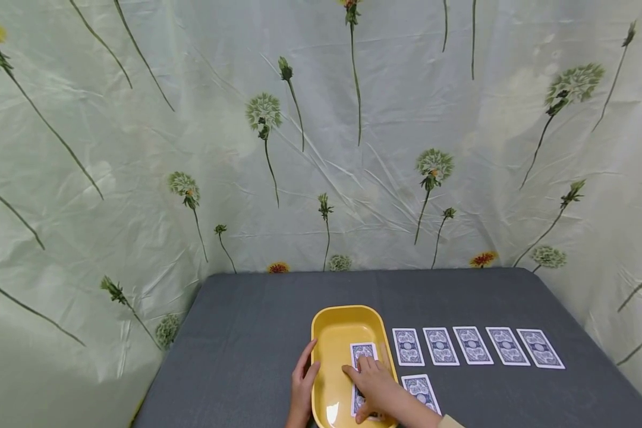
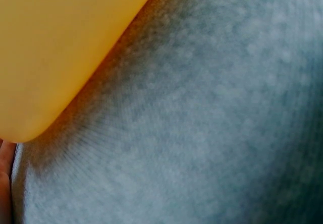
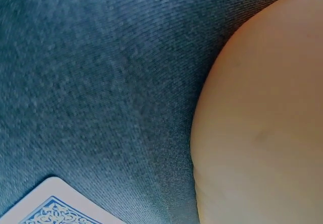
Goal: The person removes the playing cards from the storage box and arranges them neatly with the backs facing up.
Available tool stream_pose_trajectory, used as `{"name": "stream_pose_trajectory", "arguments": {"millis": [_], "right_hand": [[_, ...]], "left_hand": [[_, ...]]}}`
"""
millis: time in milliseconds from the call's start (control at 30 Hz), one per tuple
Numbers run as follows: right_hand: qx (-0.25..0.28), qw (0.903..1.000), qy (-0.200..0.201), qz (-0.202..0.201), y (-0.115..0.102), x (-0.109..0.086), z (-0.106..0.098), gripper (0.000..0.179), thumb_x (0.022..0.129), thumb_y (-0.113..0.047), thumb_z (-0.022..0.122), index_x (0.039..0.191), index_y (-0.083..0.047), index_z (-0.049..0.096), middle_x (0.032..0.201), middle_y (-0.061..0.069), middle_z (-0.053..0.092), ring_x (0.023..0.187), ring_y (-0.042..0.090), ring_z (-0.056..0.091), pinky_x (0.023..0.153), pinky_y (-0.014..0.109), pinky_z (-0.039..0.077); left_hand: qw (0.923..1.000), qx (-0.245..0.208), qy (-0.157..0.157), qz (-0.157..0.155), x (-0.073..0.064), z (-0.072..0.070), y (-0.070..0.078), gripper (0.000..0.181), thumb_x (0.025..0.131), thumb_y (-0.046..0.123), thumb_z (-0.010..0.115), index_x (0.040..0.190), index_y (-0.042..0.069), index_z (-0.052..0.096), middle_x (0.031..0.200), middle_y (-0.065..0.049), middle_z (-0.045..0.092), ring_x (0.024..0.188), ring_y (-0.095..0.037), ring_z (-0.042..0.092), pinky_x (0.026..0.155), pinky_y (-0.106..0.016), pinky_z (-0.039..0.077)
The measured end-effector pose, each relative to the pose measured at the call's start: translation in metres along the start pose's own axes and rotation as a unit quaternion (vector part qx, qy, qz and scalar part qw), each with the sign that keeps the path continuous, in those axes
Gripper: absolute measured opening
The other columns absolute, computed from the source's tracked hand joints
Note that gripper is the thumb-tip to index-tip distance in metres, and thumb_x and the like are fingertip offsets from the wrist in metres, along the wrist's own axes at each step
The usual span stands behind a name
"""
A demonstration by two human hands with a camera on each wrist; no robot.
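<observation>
**Hands at a yellow tray: left steadies the side, right among the cards**

Left hand rests against the left wall of the yellow tray, unclenched, with fingers and thumb spread a little apart at the rim. Right hand comes over the tray's right side, its fingers spread above the cards in the tray and its thumb near their near end. Whether it grasps one of them or has released it, I cannot tell (the hand covers the middle of them). Those cards lie back up on the right half of the tray floor, while its left half shows bare yellow.

The tray stands near the middle of the dark grey table, towards the near side. Just right of the tray, a row of five cards runs towards the right, backs up, each apart from its neighbour. On the near side of the row's left end lies a single card, also back up, partly hidden by the right forearm. A bit of pale sleeve shows at the near edge.

Behind the table hangs a pale, creased cloth printed with dandelions, some yellow or orange, others gone to seed.
</observation>
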State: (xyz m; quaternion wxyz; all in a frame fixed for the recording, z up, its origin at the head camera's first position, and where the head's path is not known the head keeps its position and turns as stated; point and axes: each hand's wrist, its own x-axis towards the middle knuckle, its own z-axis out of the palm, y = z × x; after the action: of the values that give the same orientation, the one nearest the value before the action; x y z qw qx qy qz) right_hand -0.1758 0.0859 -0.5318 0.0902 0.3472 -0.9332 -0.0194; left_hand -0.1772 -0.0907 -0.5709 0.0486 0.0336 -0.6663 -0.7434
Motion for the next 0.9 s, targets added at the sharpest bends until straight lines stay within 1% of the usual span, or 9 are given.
{"name": "stream_pose_trajectory", "arguments": {"millis": [133, 233, 367, 467, 533, 600, 733, 833, 900], "right_hand": [[-0.033, 0.9993, 0.019, -0.006, -0.002, 0.002, 0.003, 0.098, 0.033, -0.072, 0.068, 0.116, -0.020, 0.055, 0.083, 0.001, 0.040, 0.074, 0.014, 0.036, 0.065, 0.024, 0.029], [-0.043, 0.9990, 0.015, 0.002, -0.004, 0.003, 0.003, 0.100, 0.032, -0.071, 0.069, 0.118, -0.021, 0.053, 0.085, 0.001, 0.042, 0.077, 0.016, 0.038, 0.067, 0.025, 0.030], [-0.037, 0.9989, -0.004, 0.027, -0.009, 0.002, 0.000, 0.099, 0.033, -0.067, 0.071, 0.120, -0.024, 0.050, 0.092, 0.003, 0.044, 0.082, 0.019, 0.042, 0.060, 0.029, 0.035], [-0.023, 0.9992, -0.003, 0.032, -0.011, -0.001, -0.002, 0.095, 0.036, -0.065, 0.072, 0.120, -0.025, 0.050, 0.098, 0.005, 0.046, 0.086, 0.021, 0.044, 0.057, 0.033, 0.041], [-0.013, 0.9997, 0.011, 0.020, -0.010, -0.003, -0.002, 0.093, 0.039, -0.066, 0.070, 0.119, -0.025, 0.050, 0.099, 0.006, 0.046, 0.087, 0.022, 0.045, 0.056, 0.033, 0.044], [0.014, 0.9995, 0.028, -0.001, -0.009, -0.005, -0.002, 0.089, 0.042, -0.063, 0.071, 0.119, -0.023, 0.050, 0.100, 0.006, 0.045, 0.089, 0.023, 0.044, 0.055, 0.030, 0.044], [0.052, 0.9955, 0.071, -0.038, -0.008, -0.008, 0.000, 0.078, 0.046, -0.054, 0.077, 0.112, -0.021, 0.052, 0.097, 0.005, 0.041, 0.087, 0.021, 0.041, 0.047, 0.020, 0.036], [0.043, 0.9936, 0.092, -0.048, -0.009, -0.008, 0.002, 0.071, 0.045, -0.053, 0.079, 0.102, -0.019, 0.052, 0.097, 0.003, 0.040, 0.085, 0.019, 0.040, 0.045, 0.016, 0.034], [0.040, 0.9940, 0.089, -0.049, -0.009, -0.008, 0.002, 0.069, 0.046, -0.054, 0.079, 0.099, -0.019, 0.051, 0.098, 0.003, 0.040, 0.086, 0.018, 0.039, 0.046, 0.016, 0.035]], "left_hand": [[1.0000, 0.001, 0.001, -0.006, 0.000, -0.001, 0.000, 0.044, 0.093, 0.018, 0.048, 0.135, 0.007, 0.043, 0.144, -0.018, 0.033, 0.109, 0.015, 0.040, 0.086, -0.009, 0.038], [1.0000, -0.005, -0.002, -0.002, 0.000, -0.001, -0.001, 0.044, 0.093, 0.017, 0.048, 0.135, 0.006, 0.042, 0.145, -0.018, 0.033, 0.109, 0.015, 0.040, 0.086, -0.009, 0.039], [0.9998, -0.018, -0.008, 0.006, 0.001, -0.001, -0.002, 0.044, 0.093, 0.015, 0.047, 0.135, 0.004, 0.041, 0.145, -0.020, 0.031, 0.110, 0.013, 0.041, 0.086, -0.010, 0.039], [0.9996, -0.025, -0.014, 0.008, 0.001, 0.000, -0.002, 0.045, 0.093, 0.014, 0.047, 0.136, 0.002, 0.040, 0.145, -0.021, 0.029, 0.111, 0.012, 0.042, 0.086, -0.010, 0.040], [0.9995, -0.024, -0.016, 0.010, 0.001, 0.000, -0.002, 0.046, 0.093, 0.015, 0.046, 0.136, 0.002, 0.039, 0.145, -0.022, 0.029, 0.112, 0.010, 0.042, 0.086, -0.011, 0.041], [0.9996, -0.021, -0.017, 0.010, 0.000, -0.001, -0.002, 0.045, 0.093, 0.015, 0.046, 0.136, 0.002, 0.039, 0.145, -0.022, 0.030, 0.113, 0.007, 0.043, 0.085, -0.011, 0.041], [0.9998, -0.012, -0.013, 0.005, 0.000, -0.001, -0.002, 0.045, 0.094, 0.017, 0.046, 0.136, 0.004, 0.040, 0.144, -0.022, 0.032, 0.117, -0.003, 0.045, 0.085, -0.012, 0.042], [0.9999, -0.011, -0.009, 0.001, -0.001, 0.000, -0.001, 0.045, 0.094, 0.018, 0.046, 0.136, 0.005, 0.041, 0.143, -0.021, 0.033, 0.120, -0.012, 0.045, 0.085, -0.012, 0.042], [0.9999, -0.011, -0.008, 0.000, 0.000, 0.000, -0.001, 0.044, 0.094, 0.018, 0.046, 0.136, 0.005, 0.041, 0.143, -0.021, 0.033, 0.120, -0.016, 0.044, 0.085, -0.011, 0.041]]}}
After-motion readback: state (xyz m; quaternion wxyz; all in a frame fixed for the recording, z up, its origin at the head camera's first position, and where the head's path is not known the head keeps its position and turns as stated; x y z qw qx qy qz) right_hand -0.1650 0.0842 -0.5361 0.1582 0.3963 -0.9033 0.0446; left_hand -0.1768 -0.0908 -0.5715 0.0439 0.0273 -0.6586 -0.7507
